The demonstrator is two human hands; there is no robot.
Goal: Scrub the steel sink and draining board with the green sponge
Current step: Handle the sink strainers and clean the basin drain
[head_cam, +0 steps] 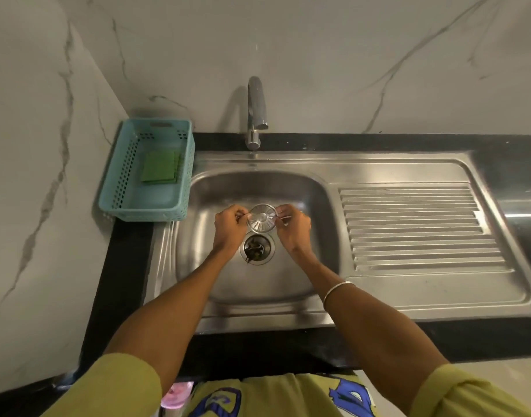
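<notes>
Both hands, left (229, 221) and right (292, 222), pinch the strainer (262, 217) above the sink (258, 188); arms outstretched.

We can't see the fingertips of the left hand (229, 222) or the right hand (292, 224); they curl in against the strainer (261, 217), and its two side edges vanish behind them. Just below the strainer, the dark bits in the drain hole (257, 247) are too small for us to tell. Far right of the strainer, the draining board (420, 227) runs off at the frame edge.
</notes>
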